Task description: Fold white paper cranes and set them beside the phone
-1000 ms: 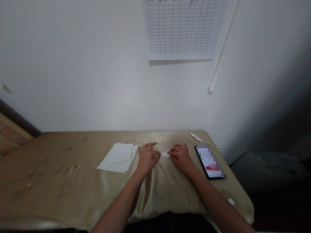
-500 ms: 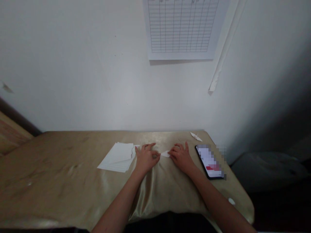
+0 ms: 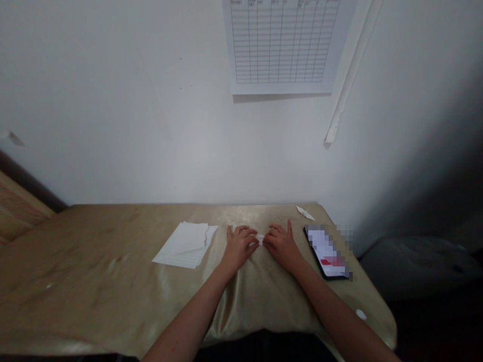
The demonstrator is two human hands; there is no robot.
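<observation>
Between my two hands is a small folded piece of white paper [image 3: 260, 240], close to the cloth. My left hand [image 3: 240, 246] pinches its left end, thumb and fingers pressed together. On the opposite side my right hand [image 3: 279, 243] grips the right end, with one finger sticking up and away. Fingers cover most of the paper, so its folds cannot be made out. Left of my left hand lies a stack of white paper sheets [image 3: 183, 245], the top one with a torn right edge.
A phone [image 3: 326, 254] with a lit screen lies right of my right hand. Behind it sits a folded paper crane [image 3: 305, 213]. A small white object [image 3: 360, 314] is near the right table edge. The table [image 3: 105, 281], covered in gold cloth, meets a wall with a printed chart [image 3: 281, 50].
My left hand has moved right, away from the paper stack and closer to my right hand. Less of the folded paper shows between them. My right hand has barely moved.
</observation>
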